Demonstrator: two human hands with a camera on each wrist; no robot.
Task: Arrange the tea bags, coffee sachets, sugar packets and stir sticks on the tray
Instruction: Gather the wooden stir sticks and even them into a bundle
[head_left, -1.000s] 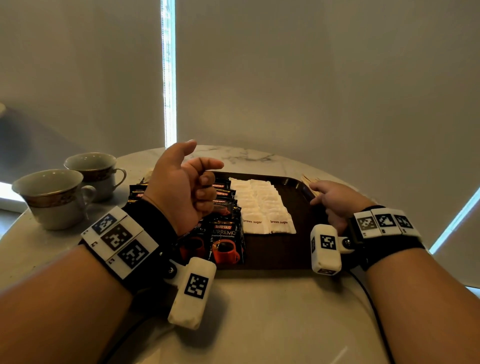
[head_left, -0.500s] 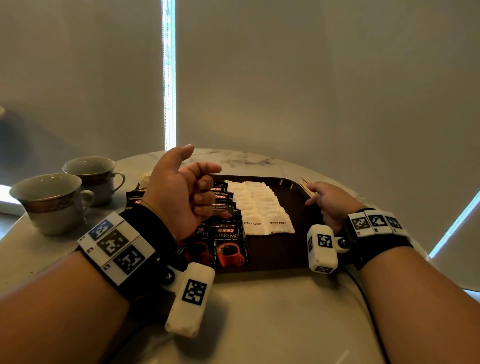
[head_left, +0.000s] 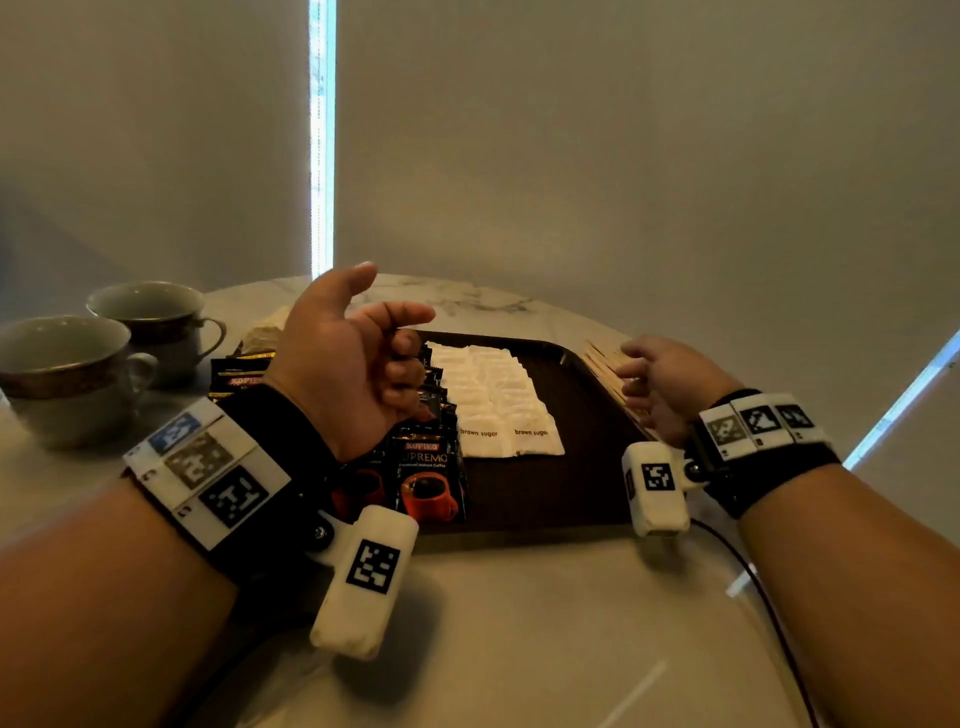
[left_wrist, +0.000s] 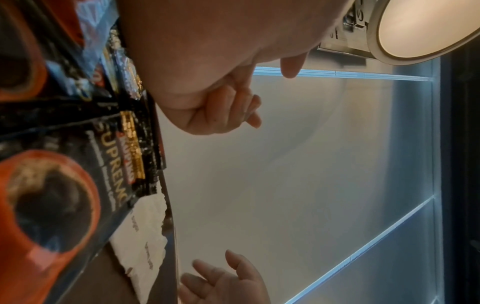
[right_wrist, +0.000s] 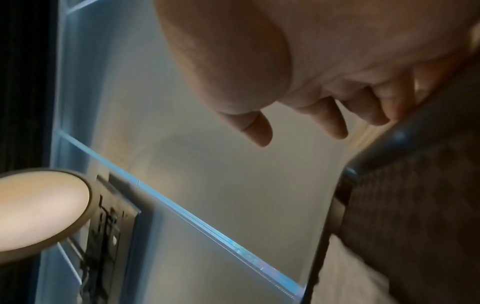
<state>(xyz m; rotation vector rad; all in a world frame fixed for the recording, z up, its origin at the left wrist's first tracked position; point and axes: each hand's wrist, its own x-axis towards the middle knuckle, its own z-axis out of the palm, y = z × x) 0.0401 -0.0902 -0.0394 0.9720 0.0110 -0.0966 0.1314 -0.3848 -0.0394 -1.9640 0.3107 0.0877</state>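
The fingers (head_left: 631, 370) of our right hand (head_left: 670, 385) had slid off the tray (head_left: 545, 493) rim onto the stir sticks (head_left: 602, 361) just beside it, spread, gripping nothing. Our left hand (head_left: 353, 364) hovered curled, empty, over the coffee sachets (head_left: 426, 467). Next, we judged, the sticks needed gathering.

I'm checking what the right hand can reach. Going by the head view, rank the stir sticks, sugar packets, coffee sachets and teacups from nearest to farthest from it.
1. The stir sticks: by the tray's right rim, at the right hand's fingertips.
2. The sugar packets: rows in mid-tray.
3. The coffee sachets: on the tray's left side.
4. The teacups: far left, off the tray.
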